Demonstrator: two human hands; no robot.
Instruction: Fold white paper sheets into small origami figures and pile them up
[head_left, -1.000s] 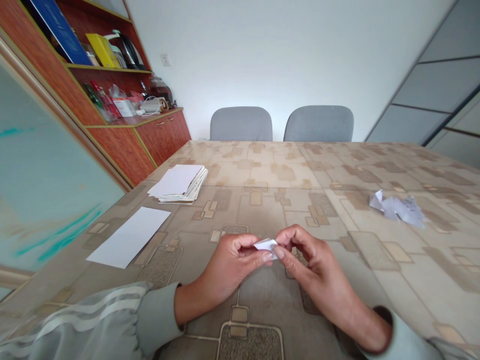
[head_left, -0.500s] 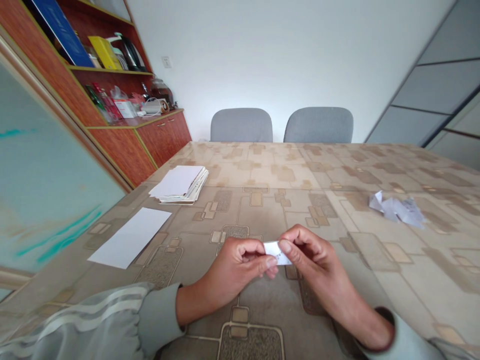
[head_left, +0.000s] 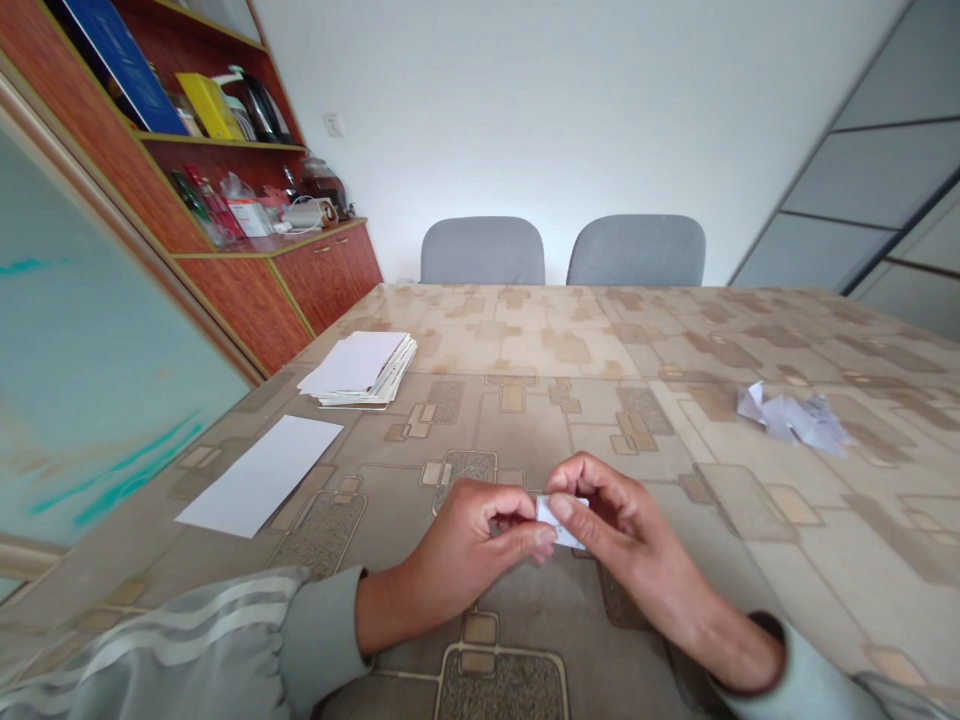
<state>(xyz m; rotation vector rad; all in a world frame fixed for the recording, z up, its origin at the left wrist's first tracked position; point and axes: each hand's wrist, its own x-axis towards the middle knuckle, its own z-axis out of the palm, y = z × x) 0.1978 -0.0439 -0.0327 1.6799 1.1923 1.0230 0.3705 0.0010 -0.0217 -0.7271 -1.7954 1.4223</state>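
Head cam, facing fwd & dn, close over tbl (head_left: 517,345)

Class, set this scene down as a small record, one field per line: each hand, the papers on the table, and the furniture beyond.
Left hand: pinching a small white paper at its left side
Right hand: gripping the same paper, thumb across its face
Table, left: loose white sheet, with a stack of papers beyond it
Table, right: crumpled paper
Beyond table: two grey chairs
Far left: reddish wooden cabinet with open shelves
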